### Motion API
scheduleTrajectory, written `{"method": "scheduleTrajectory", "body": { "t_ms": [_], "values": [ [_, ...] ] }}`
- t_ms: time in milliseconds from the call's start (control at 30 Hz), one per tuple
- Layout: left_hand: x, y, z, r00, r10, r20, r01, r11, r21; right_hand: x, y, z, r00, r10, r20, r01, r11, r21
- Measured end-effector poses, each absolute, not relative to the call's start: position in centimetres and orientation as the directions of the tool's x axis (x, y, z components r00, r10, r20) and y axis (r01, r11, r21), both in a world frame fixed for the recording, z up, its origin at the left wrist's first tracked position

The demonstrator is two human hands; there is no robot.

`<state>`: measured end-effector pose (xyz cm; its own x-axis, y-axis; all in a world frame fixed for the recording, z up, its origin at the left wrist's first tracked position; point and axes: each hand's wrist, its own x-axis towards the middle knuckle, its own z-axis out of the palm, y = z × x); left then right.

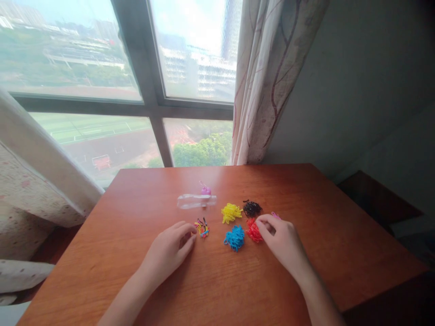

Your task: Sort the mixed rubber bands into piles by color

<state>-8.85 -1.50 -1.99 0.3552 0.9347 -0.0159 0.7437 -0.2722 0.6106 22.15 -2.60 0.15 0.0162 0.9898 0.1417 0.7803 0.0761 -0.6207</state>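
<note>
My left hand (172, 244) rests on the table with curved fingers, a small gap between thumb and index. Its fingertips are beside a small pile of mixed-colour rubber bands (203, 229). Over the red rubber bands (253, 231), my right hand (283, 237) has its thumb and index brought together at the pile's edge; whatever is between the tips is too small to make out. Blue rubber bands (234, 238), yellow rubber bands (231, 213) and black rubber bands (252, 208) lie in separate heaps nearby. Some pink bands (276, 215) show partly behind my right hand.
A clear plastic bag or sleeve (193, 201) lies behind the mixed pile, with a small purple object (205, 190) next to it. The brown wooden table (136, 203) stands against a window (156, 106), with curtains (254, 81) on both sides.
</note>
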Motion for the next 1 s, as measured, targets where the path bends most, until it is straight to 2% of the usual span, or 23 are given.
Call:
{"method": "scheduleTrajectory", "body": {
  "t_ms": [67,167,300,400,667,1000],
  "values": [
    [-8.8,-1.4,-2.2,0.293,0.956,0.017,0.773,-0.247,0.585,18.8,-3.3,0.0,-0.077,0.991,0.106,0.750,0.127,-0.649],
    [-8.5,-1.2,-2.5,0.227,0.972,0.053,0.820,-0.220,0.528,14.4,-4.3,-0.6,-0.167,0.985,0.039,0.766,0.155,-0.624],
    [-7.7,-1.1,-2.5,0.266,0.963,0.039,0.858,-0.255,0.446,10.3,-4.5,-1.2,-0.108,0.989,-0.103,0.927,0.063,-0.369],
    [-7.4,-1.0,-2.2,0.308,0.951,0.004,0.854,-0.278,0.440,8.7,-3.8,-1.3,-0.112,0.980,-0.165,0.959,0.063,-0.277],
    [-7.8,-1.6,-1.4,0.367,0.928,-0.059,0.818,-0.292,0.495,8.2,-3.2,-1.6,-0.160,0.980,-0.119,0.936,0.112,-0.332],
    [-8.6,-1.9,-1.5,0.431,0.901,-0.046,0.752,-0.331,0.569,9.0,-6.1,-2.2,-0.180,0.982,-0.053,0.897,0.142,-0.420]
  ]
}}
